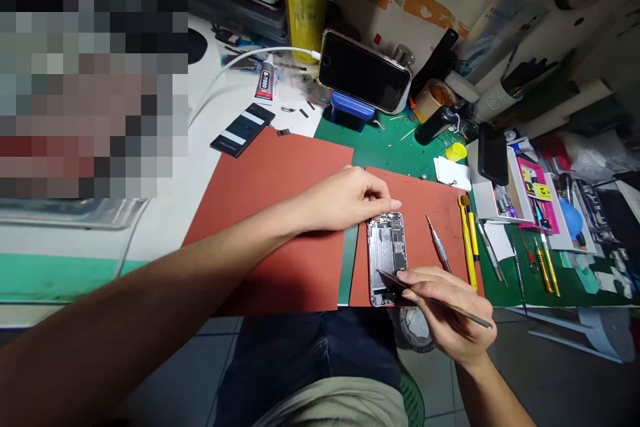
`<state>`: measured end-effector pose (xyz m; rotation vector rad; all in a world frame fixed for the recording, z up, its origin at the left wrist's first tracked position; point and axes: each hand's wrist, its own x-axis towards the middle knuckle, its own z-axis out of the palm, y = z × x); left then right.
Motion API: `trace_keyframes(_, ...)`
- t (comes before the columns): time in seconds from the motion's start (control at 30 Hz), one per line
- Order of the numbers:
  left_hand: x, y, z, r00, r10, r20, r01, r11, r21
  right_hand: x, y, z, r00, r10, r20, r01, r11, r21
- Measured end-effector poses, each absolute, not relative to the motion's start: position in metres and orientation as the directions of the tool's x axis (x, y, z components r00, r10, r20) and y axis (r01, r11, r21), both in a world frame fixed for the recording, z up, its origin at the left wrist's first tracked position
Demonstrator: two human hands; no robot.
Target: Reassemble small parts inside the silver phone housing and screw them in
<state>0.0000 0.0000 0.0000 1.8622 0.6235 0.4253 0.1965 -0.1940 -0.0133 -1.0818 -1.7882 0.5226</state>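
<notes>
An opened smartphone (385,250) lies face up on the red mat, its silver frame and inner parts exposed. At its top edge, my left hand (357,197) is closed, with curled fingers and the thumb against the phone's upper end. Tweezers (393,277) are pinched in my right hand (447,313), tips down at the lower left of the phone's silver interior. Their back end sticks out past my knuckles. A silver pen-like tool (439,245) lies just right of the phone.
Right of the mat lie a yellow brush (467,240) and several screwdrivers. A phone (365,73) leans on a blue stand (351,107) at the back, a white cable attached. A glue tube (265,80) and a dark screen panel (243,130) are at back left. Organizer boxes (505,183) stand right.
</notes>
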Motion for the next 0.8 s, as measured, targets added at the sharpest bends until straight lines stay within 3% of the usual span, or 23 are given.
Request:
trace_keyframes(0.57, -0.001, 0.001, 0.0, 0.809, 0.588, 0.007, 0.204, -0.292, 0.934, 0.199, -0.19, -0.009, -0.232, 0.833, 0.502, 0.403, 0.552, -0.73)
trace_keyframes(0.67, -0.001, 0.001, 0.0, 0.809, 0.588, 0.014, 0.202, -0.3, 0.932, 0.199, -0.195, -0.013, -0.106, 0.879, 0.465, 0.416, 0.464, -0.782)
trace_keyframes(0.73, -0.001, 0.001, 0.001, 0.807, 0.591, 0.015, 0.207, -0.306, 0.929, 0.197, -0.199, -0.016, 0.098, 0.917, 0.386, 0.4, 0.318, -0.859)
trace_keyframes(0.8, -0.001, 0.001, 0.001, 0.804, 0.594, 0.01, 0.22, -0.313, 0.924, 0.194, -0.199, -0.018, 0.321, 0.92, 0.224, 0.28, 0.133, -0.951)
